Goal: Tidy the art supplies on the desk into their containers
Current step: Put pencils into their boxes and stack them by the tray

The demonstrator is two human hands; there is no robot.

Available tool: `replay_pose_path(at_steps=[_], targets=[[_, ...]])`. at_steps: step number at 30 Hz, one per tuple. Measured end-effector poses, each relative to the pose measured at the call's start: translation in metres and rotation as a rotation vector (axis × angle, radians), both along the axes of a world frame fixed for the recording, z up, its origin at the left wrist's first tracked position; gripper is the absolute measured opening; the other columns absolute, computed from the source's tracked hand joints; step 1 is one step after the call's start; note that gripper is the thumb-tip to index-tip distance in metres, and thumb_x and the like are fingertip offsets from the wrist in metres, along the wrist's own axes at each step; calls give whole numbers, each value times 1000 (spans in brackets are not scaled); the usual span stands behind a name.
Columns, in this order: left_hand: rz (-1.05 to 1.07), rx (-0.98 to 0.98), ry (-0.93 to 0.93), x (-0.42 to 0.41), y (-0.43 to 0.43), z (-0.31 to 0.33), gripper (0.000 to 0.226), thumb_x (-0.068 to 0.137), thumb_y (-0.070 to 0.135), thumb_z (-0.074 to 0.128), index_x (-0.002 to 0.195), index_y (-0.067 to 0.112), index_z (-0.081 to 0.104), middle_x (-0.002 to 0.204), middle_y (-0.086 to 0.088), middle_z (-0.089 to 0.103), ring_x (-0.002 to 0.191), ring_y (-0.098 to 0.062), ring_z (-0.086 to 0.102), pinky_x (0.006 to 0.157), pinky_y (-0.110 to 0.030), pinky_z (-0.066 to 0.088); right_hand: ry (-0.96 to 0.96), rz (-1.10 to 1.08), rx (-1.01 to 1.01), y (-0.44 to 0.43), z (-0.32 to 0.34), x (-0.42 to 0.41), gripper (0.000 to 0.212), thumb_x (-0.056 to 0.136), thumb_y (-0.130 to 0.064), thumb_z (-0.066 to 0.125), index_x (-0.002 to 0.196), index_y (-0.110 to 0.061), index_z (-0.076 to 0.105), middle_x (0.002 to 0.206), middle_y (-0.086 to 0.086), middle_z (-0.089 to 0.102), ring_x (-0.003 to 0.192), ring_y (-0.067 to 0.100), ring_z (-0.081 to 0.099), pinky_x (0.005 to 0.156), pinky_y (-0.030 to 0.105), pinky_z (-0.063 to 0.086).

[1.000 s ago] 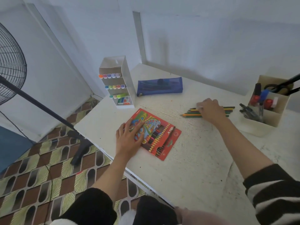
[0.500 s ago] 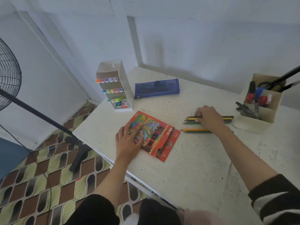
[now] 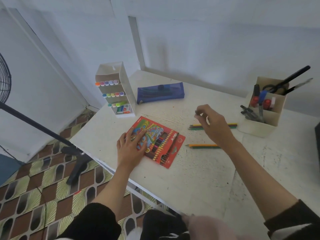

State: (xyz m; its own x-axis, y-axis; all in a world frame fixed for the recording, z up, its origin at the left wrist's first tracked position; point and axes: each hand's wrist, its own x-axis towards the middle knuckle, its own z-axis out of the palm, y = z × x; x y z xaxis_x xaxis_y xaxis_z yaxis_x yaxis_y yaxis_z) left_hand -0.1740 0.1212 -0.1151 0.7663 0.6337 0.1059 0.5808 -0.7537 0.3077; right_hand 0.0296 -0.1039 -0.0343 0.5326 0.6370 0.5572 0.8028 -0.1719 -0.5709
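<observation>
A red coloured-pencil box (image 3: 168,149) lies open near the desk's front left edge, with pencils inside. My left hand (image 3: 129,149) presses flat on its left half. Several loose coloured pencils (image 3: 194,127) lie in a bunch right of the box. An orange and a green pencil (image 3: 202,146) lie apart from them, closer to me. My right hand (image 3: 214,125) hovers above the bunch with curled fingers, pinching what looks like a pencil. Only its small dark tip shows at the fingertips.
A white marker rack (image 3: 127,89) stands at the desk's back left, a blue pencil case (image 3: 161,94) beside it. A cream organiser (image 3: 265,123) with pens and scissors sits at the right. A fan stand (image 3: 34,125) slants over the floor left of the white desk (image 3: 190,187).
My right hand has lifted off the pencil bunch and now pinches at something. Two pencils were drawn out toward me. The left hand stays on the box.
</observation>
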Motion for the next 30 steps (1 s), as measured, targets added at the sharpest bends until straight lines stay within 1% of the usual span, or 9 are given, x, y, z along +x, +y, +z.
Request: replay_pose_path(at_steps=[3,7,16,19,21,23,26,28,30], targets=[[0,0,-7,0,-1,1,61,81,64,20,137,46,40,151,6,27,135,-25,24,111,-45,21,205,-35,212,-4,5,-17,10,94,-18,48,101,-10,50,82,-9,56,73,-2,57,66,11,46],[-3,0,8,0,-1,0,57,84,60,26,137,46,39,151,5,27,135,-25,23,111,-45,21,599,-109,524,-7,0,-36,18,96,-6,44,98,-24,42,79,13,63,62,18,58,59,22,49],[-15,3,-2,-1,0,-1,63,81,65,20,138,46,39,151,3,28,135,-27,25,111,-46,23,1046,-234,591,-11,-33,-54,11,99,-8,42,92,-11,50,89,17,66,74,30,69,71,35,58],[-15,-7,-10,-2,1,0,63,81,64,20,138,46,39,151,4,28,136,-26,23,111,-45,21,959,-230,374,-12,-42,-54,13,92,-1,54,89,-11,62,86,7,67,79,19,69,76,30,57],[-20,-17,-14,-1,0,0,59,83,60,25,138,45,40,151,4,28,136,-27,22,112,-46,20,742,-236,145,-15,-46,-55,18,84,2,64,87,-15,68,87,0,65,77,6,63,74,18,52],[-29,-27,-31,-2,1,0,58,84,58,26,138,44,41,152,3,28,137,-27,21,113,-46,20,498,-198,-14,-14,-51,-58,20,76,6,70,88,-11,72,85,-1,59,73,5,56,69,11,46],[-46,-53,-45,-3,2,0,58,84,59,27,137,44,42,152,4,28,138,-27,19,114,-46,17,212,-136,-189,-2,-60,-70,26,70,9,72,91,-5,73,80,5,59,76,18,53,69,22,43],[-59,-66,-63,-4,2,1,60,83,61,26,136,43,44,152,4,29,138,-27,18,114,-46,16,152,-119,-231,13,-64,-78,27,64,6,77,89,-5,73,76,10,62,72,27,57,65,34,46],[-68,-74,-84,-5,2,2,63,80,61,23,135,42,46,151,3,30,137,-28,19,114,-47,16,170,-107,-230,25,-64,-85,24,65,4,77,88,-2,72,78,13,64,75,31,59,68,34,44]])
